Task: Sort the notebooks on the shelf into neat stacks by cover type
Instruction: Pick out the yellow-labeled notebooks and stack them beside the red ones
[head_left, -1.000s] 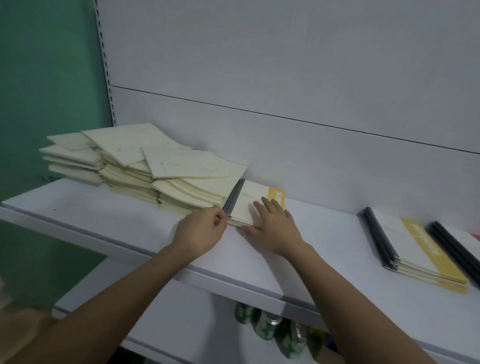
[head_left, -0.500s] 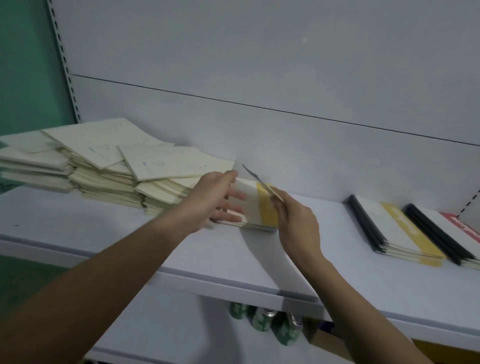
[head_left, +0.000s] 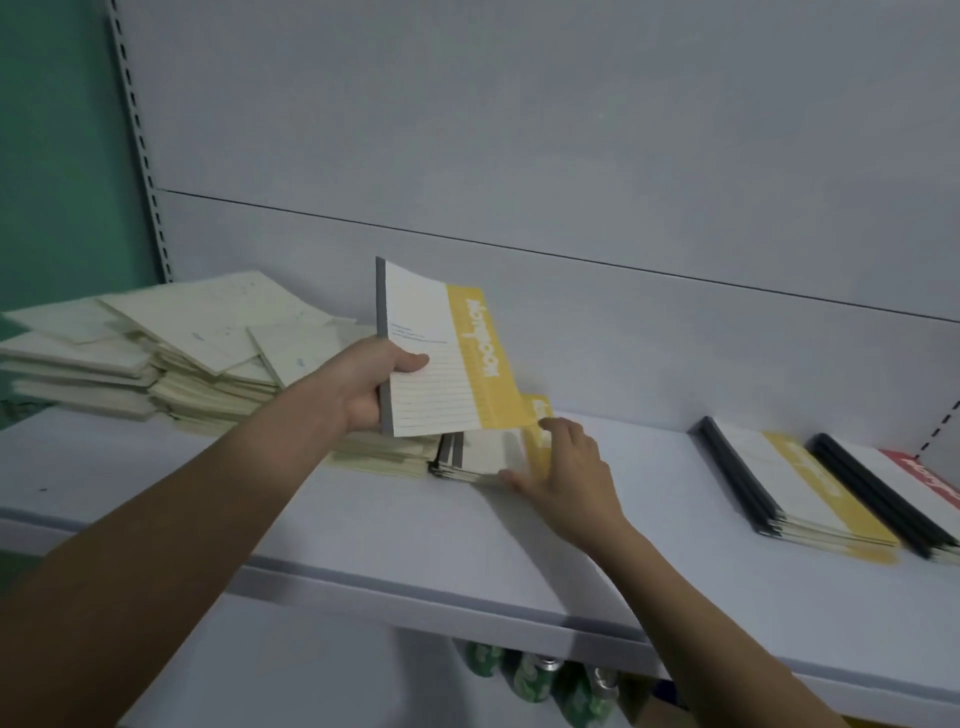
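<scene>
Green, below the shelf front: cans (head_left: 535, 678) in a row under the board, only their tops showing.
Shelf (head_left: 363, 530): pale grey board, front edge nearest, grey back panel behind.
Right hand (head_left: 563, 475): fingers straight and spread, resting flat on the small pile of yellow-banded notebooks (head_left: 491, 454), thumb along its near edge.
Small pile: flat on the shelf near the middle, grey spines to the left, touching the right end of the cream heap.
Left hand (head_left: 376, 384): gripping the raised notebook (head_left: 441, 353) by its grey spine, thumb across the lined cover, fingers curled behind.
Raised notebook: held clear above the small pile, nearly upright and tilted, white cover with a yellow band down its right side; print on the band too blurred to read.
Cream heap (head_left: 171, 358): plain cream notebooks in loose, skewed layers at the left end, against the back panel.
Right end: neat yellow-banded stack (head_left: 795, 486) with dark spines, and just beside it a red-banded stack (head_left: 893, 493), cut by the frame edge.
</scene>
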